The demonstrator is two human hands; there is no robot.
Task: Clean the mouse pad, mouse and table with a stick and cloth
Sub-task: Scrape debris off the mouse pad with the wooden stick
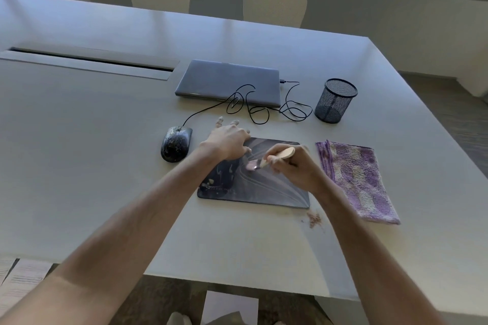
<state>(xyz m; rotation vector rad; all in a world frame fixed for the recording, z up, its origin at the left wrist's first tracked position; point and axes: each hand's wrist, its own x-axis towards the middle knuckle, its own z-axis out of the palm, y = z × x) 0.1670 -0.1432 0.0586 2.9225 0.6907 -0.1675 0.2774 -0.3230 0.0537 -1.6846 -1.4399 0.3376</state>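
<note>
The mouse pad lies flat on the pale worktop, dark with pale sweeping lines, and everything here sits around it. On its middle the right hand curls its fingers round a light wooden stick, gripping the handle with the flat tip down on the pad's surface. At the pad's far left corner the left hand presses down, palm low and fingers spread and fairly straight, fingertips reaching past the pad's far edge onto the worktop. Just left of the pad sits the black mouse, speckled with grime, its cable looping away beyond the pad. Just right of the pad lies the purple cloth, folded, touched by neither hand. Off the pad's near right corner, a small heap of brownish crumbs rests on the worktop. Beyond the pad is a closed grey laptop, and to its right a black mesh pen cup stands upright. Chairs line the worktop's far side.
</note>
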